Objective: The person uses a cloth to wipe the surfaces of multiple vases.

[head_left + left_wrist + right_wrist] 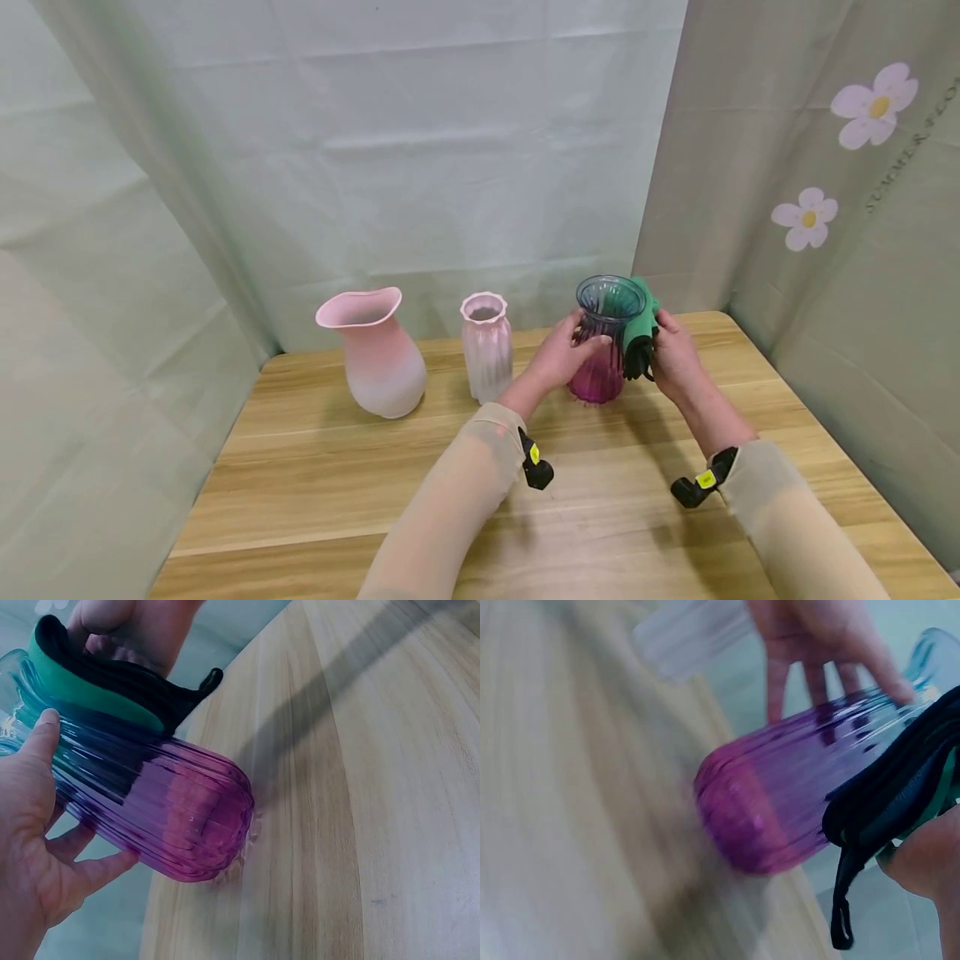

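A ribbed glass vase (597,377), blue at the rim and fading to magenta at the base, stands upright at the back right of the table. My left hand (557,357) grips its near left side, thumb across the front and the other fingers round the flank, as the left wrist view shows. In my right hand (678,360) is a folded green and black cloth (640,335), held against the vase's right side near the rim. A black loop (842,922) hangs from the cloth's edge. The cloth hides part of the right fingers.
Left of the glass vase stands a slim pale pink fluted vase (488,358). Farther left is a larger pink and white vase (384,367) with a flared mouth. The wooden table (337,500) ends close behind them, with pale curtains (450,167) around it.
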`<state>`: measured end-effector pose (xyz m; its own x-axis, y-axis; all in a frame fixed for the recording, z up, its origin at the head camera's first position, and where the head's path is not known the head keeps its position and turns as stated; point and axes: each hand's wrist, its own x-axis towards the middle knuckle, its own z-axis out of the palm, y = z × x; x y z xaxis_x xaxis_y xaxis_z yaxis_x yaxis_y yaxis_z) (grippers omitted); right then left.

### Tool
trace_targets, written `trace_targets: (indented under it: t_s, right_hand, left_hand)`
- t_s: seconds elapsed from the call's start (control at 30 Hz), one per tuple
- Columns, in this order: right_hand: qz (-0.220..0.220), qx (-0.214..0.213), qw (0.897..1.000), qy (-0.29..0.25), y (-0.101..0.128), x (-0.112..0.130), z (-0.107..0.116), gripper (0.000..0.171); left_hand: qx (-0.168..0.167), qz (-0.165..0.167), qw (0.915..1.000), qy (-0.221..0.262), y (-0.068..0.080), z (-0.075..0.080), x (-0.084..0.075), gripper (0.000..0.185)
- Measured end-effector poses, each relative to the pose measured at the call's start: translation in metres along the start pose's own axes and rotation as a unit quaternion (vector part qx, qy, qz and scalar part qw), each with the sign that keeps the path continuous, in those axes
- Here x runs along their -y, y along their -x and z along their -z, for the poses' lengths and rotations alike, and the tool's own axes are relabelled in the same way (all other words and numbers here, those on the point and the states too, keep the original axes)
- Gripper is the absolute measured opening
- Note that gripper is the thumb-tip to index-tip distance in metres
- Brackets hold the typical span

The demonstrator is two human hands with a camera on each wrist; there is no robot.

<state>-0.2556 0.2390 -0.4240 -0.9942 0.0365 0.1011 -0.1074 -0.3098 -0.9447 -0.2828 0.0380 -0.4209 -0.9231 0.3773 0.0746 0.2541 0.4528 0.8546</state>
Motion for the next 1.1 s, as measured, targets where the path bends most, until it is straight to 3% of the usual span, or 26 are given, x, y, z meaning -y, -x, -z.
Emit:
trace_targets:
  t_s: [0.07,0.17,0.27,0.37,0.63,0.93,1.1]
  right_hand:
    - [0.018,-0.006,0.997,0.076,0.001,-0.005,0.003,0.043]
    - [0.045,-0.008,0.982,0.181,0.005,-0.014,0.009,0.045]
    - [0.053,-0.007,0.97,0.236,0.01,-0.026,0.018,0.044]
    - [0.039,-0.012,0.965,0.258,0.014,-0.04,0.027,0.04]
    - [0.008,-0.027,0.969,0.247,0.018,-0.062,0.036,0.041]
    - [-0.014,-0.053,0.975,0.216,0.016,-0.058,0.03,0.042]
    - [0.003,-0.076,0.981,0.178,0.011,-0.046,0.019,0.035]
  left_hand:
    - [-0.001,-0.001,1.0,0.0,-0.001,-0.001,0.0,0.087]
    - [-0.002,-0.006,1.0,-0.001,-0.001,-0.001,0.001,0.087]
    - [-0.002,-0.007,1.0,-0.006,-0.001,-0.001,0.0,0.086]
    - [-0.001,-0.005,0.9999,-0.01,0.0,0.0,-0.001,0.086]
    - [0.002,-0.002,0.9999,-0.013,0.002,0.001,-0.004,0.085]
    - [0.002,-0.007,0.9998,-0.017,0.001,0.0,-0.003,0.085]
    - [-0.001,-0.01,0.9997,-0.02,0.0,0.0,-0.002,0.086]
